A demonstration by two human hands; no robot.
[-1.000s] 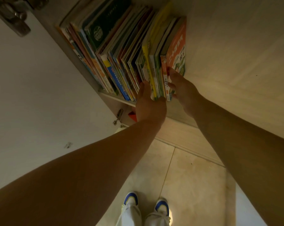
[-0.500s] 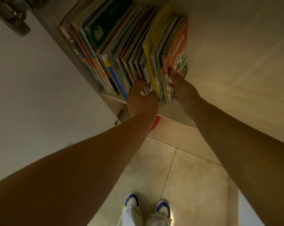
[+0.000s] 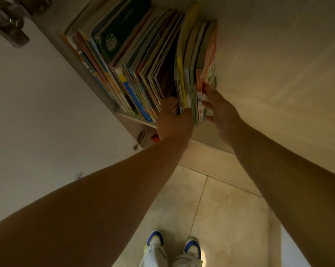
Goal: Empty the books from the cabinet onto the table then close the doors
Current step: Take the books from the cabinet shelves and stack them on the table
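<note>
Orange-covered books point(image 3: 197, 70) – left hand point(image 3: 174, 120) grips them | right hand point(image 3: 218, 110) – straight fingers press end cover

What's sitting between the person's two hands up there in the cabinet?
In the head view, a small bunch of upright books stands between the left hand and the right hand, both touching it.

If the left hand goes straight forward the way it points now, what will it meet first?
The left hand points into the dark gap between the leaning books and the upright books. The way looks free, probably as far as the cabinet's back, but depth is unclear.
</note>
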